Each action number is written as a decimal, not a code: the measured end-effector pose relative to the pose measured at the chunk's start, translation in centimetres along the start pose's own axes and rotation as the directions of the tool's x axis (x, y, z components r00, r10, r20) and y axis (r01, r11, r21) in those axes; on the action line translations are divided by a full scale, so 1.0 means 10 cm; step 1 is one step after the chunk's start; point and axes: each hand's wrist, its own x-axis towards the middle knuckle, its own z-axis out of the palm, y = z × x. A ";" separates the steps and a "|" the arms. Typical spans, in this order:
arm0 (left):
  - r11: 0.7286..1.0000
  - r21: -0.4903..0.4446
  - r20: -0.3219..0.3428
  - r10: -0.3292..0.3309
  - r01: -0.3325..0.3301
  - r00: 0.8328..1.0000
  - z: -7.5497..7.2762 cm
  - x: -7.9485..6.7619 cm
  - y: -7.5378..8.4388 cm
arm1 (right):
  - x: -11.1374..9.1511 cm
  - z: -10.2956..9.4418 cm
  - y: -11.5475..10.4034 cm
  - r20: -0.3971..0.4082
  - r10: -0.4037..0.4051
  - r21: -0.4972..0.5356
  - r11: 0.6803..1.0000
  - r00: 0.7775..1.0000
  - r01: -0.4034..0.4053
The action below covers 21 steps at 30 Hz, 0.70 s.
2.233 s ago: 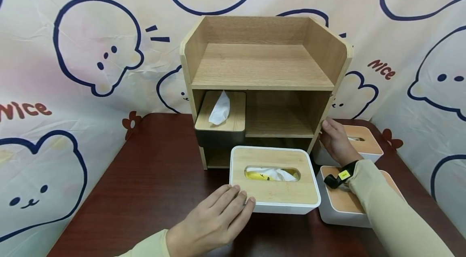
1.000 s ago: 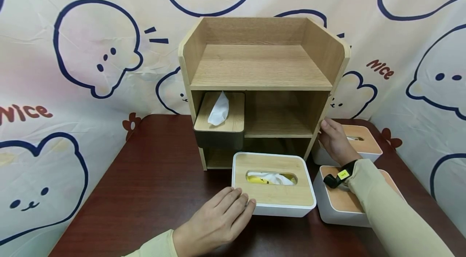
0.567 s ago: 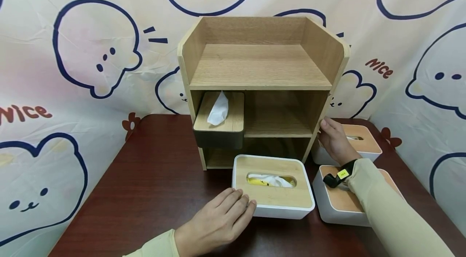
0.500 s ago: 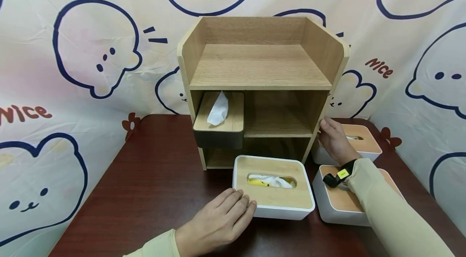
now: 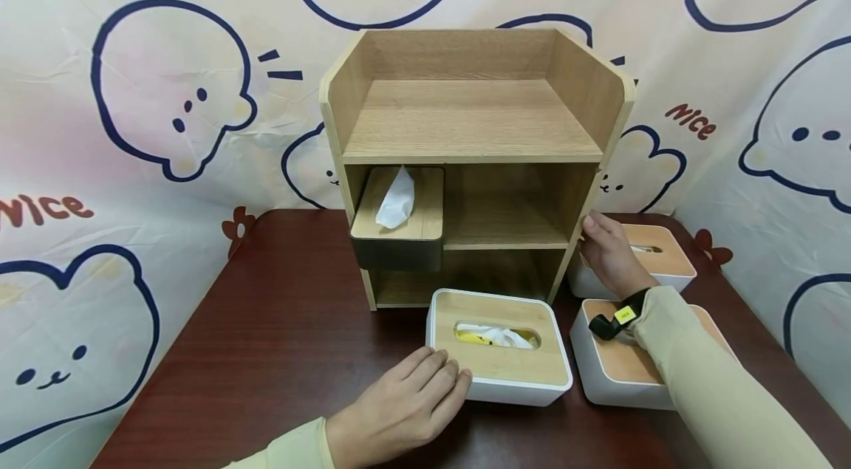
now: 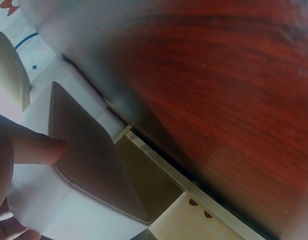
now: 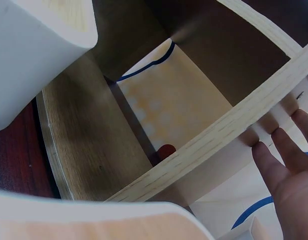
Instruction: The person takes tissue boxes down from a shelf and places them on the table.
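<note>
My left hand (image 5: 402, 406) grips a white tissue box (image 5: 508, 369) by its near left corner, fingers over the wooden lid. In the left wrist view the thumb (image 6: 41, 150) presses the box's flat underside (image 6: 91, 145). Tissue and a yellow wrapper show in the lid slot. The box hangs just in front of a wooden shelf unit (image 5: 472, 122), turned slightly. My right hand (image 5: 613, 253) touches the shelf's right side panel; in the right wrist view its fingertips rest straight against the outer face. A black tissue box (image 5: 399, 253) with tissue sticking out sits at left on the middle shelf.
Two more white tissue boxes with wooden lids stand to the right: a front one (image 5: 621, 388) under my right forearm and a rear one (image 5: 665, 255) beside the shelf. All stand on a dark red-brown table (image 5: 266, 351) before a cartoon-printed cloth (image 5: 166, 85).
My left hand has drawn the white tissue box a little nearer to me and turned it slightly clockwise. The right hand stays at the shelf's side.
</note>
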 end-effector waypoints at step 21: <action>1.000 -0.028 0.034 -0.006 0.007 0.999 0.09 -0.03 0.06 | 0.00 0.00 0.01 -0.002 -0.021 0.016 1.000 1.000 0.021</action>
